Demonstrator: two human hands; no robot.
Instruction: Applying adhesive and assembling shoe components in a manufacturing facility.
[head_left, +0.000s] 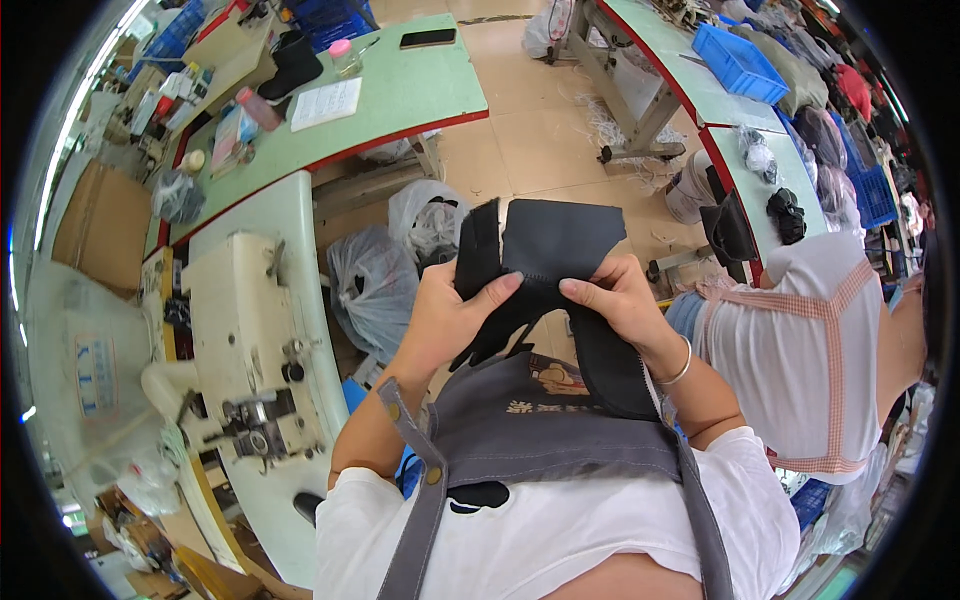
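Observation:
Both hands hold up a stitched black leather-like piece [563,236], perhaps a boot upper, in front of my apron. My left hand [447,312] is closed on its left side, thumb pressed near the middle seam. A folded black strip [479,240] stands up beside that hand. On the other side, my right hand [628,305] pinches the piece with its thumb close to the same seam. A long black flap [612,365] hangs below the right hand against the grey apron [540,435]. The fingers behind the piece are partly hidden.
A cream sewing machine [240,320] stands on the table at my left. Bulging plastic bags [375,285] sit on the floor ahead. A green table [420,90] bears a phone, notebook and black boot [292,64]. At my right, a co-worker [800,350] stands near another table.

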